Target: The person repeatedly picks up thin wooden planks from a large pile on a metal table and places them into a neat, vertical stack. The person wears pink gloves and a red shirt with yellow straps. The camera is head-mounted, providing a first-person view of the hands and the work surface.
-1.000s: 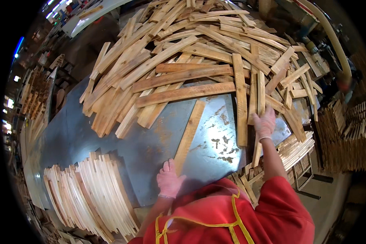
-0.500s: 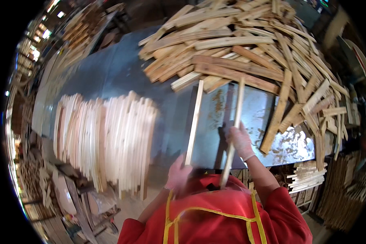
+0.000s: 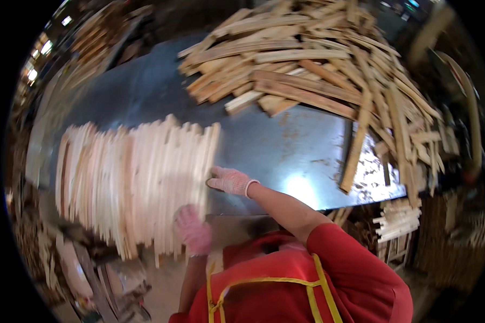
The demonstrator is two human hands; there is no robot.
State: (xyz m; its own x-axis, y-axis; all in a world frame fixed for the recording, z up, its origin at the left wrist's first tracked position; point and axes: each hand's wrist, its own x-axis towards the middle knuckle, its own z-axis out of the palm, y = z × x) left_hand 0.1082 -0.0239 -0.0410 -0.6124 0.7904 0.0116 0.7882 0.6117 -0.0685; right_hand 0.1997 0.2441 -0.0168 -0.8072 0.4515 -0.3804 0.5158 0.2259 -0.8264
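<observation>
A row of pale wooden strips (image 3: 145, 185) lies side by side on the left of the metal table (image 3: 253, 145), near ends overhanging its front edge. My right hand (image 3: 230, 181), in a whitish-pink knit glove, is at the row's right side. Its fingers reach out to the outermost strip (image 3: 211, 151) and are not wrapped round it. My left hand (image 3: 194, 230), gloved too and somewhat blurred, is by the near ends at the row's right, with its fingers stretched out over the strips.
A large jumbled heap of rougher wooden slats (image 3: 307, 75) covers the table's far right. One slat (image 3: 357, 145) slants down toward the front edge. Below the table at right stands a small stack of pale strips (image 3: 397, 220). More stacked wood (image 3: 94, 43) is at the far left.
Both hands have moved left to the row. The two strips they held apart are no longer in my hands, and the row now reaches further right.
</observation>
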